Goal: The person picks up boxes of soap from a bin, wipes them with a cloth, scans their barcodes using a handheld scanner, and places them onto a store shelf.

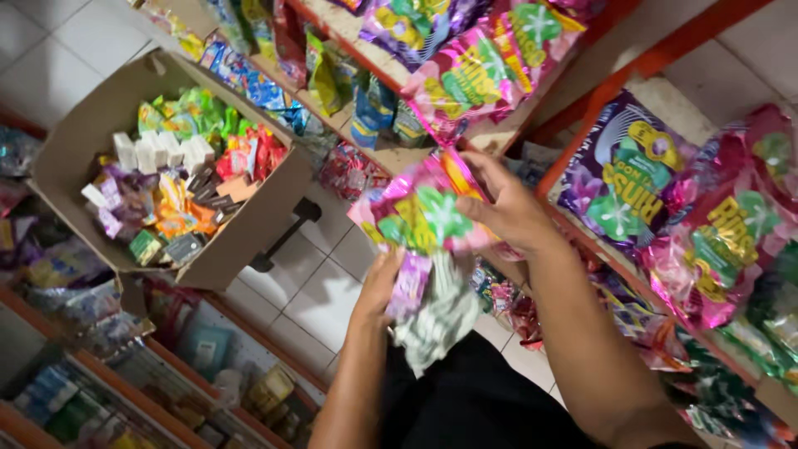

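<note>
Between two rows of orange-framed shop shelves, a person is gripping a strip of pink and green sachets (424, 220) at chest height above a white tiled floor (312, 287). The right hand (507, 212) is closing over the top of the strip, its fingers curled and clamped on the upper edge of the shiny packets. The left hand (382, 287) is reaching up from below, its fingers wrapped tight around the dangling lower part of the strip, where a pale green and white packet (436, 320) is hanging down just beside the wrist. Behind the hands, more pink sachet bundles (482, 71) are lying on a wooden shelf (391, 154), and beside them yellow and blue packets are standing in a row. Right of the arms, a purple sachet bundle (628, 175) and another pink bundle (723, 241) are resting on a second shelf, touching each other. Well apart to the left, an open cardboard box (241, 233) is sitting tilted, holding mixed small packets, white blocks and red wrappers. Below the box, shelves of blurred goods are showing, too soft to tell apart.
</note>
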